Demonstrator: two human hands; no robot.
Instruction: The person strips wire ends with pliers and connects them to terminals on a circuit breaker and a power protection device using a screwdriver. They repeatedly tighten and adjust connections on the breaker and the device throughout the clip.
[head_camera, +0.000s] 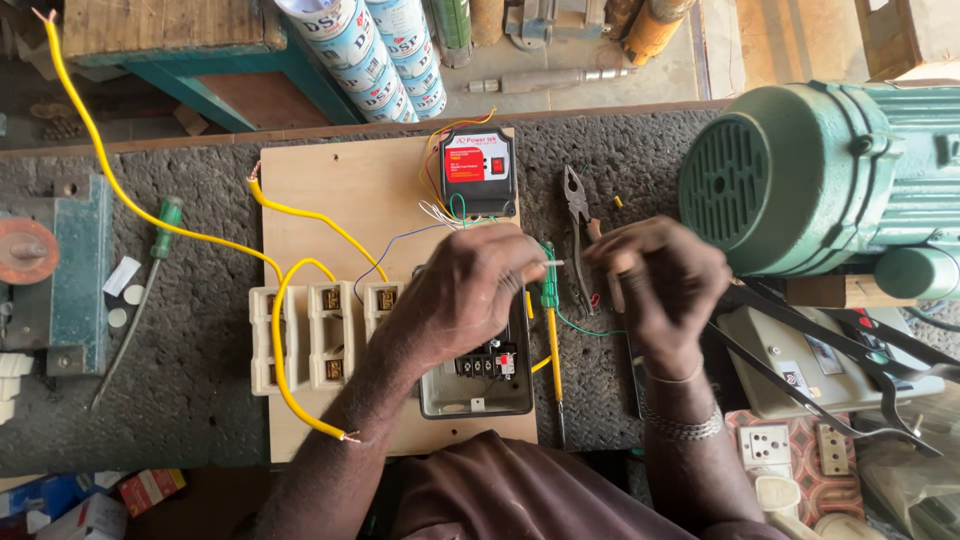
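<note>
Over a pale plywood mounting board (350, 190) that lies on a dark, rough-topped workbench (190, 370), the person's left hand (470, 285) is curled in a loose fist, its thumb and forefinger pinched together on the end of a thin pale wire (548, 264) that pokes out to the right. The right hand (660, 275) meets it from the other side, fingers closed around the far end of the same short strand, so both hands are clamped on it and sit just apart above the board's right edge. Under the left hand is a grey open-fronted switch box (480, 385) with black terminals showing, and to its left a row of three cream porcelain fuse holders (320, 335) fixed to the board. A thick yellow insulated cable (290, 390) loops across those holders, with a bare copper tip near the board's lower edge. At the top of the board sits a small red-and-black relay unit (477, 170) trailing fine coloured leads. Between the hands lies a green-handled screwdriver with a yellow shaft (551, 320), and just beyond it steel combination pliers (577, 215) rest on the bench. A large green electric motor (820, 175) stands close behind the right hand.
</note>
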